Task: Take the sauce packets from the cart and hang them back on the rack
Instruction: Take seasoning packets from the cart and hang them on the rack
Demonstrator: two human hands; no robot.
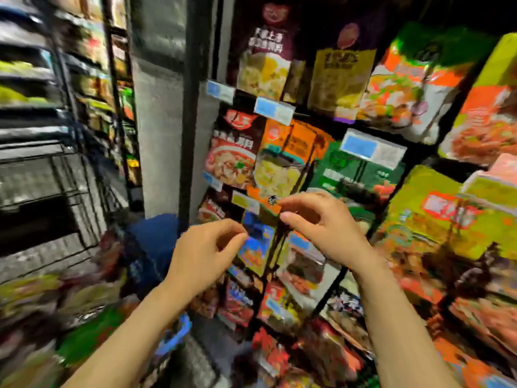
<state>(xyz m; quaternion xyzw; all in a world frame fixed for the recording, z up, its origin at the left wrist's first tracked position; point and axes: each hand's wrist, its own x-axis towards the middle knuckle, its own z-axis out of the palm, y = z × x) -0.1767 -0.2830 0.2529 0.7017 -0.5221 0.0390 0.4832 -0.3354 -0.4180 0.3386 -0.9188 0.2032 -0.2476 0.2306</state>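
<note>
A blue and yellow sauce packet (256, 245) with an orange top strip hangs in front of the rack (330, 287). My right hand (319, 225) pinches the orange top edge near the hole, by a hook. At the packet's left edge my left hand (207, 250) has its fingers curled against the blue part. The frame is blurred, so the hook itself is hard to make out. Many other packets hang on the rack around it. The cart (179, 357) with packets lies at the bottom left.
Price tags (372, 148) stick out from the rack's hooks. A grey pillar (159, 130) stands left of the rack. Shelves with goods run along the far left. A dark wire cart or basket (42, 186) sits at the left.
</note>
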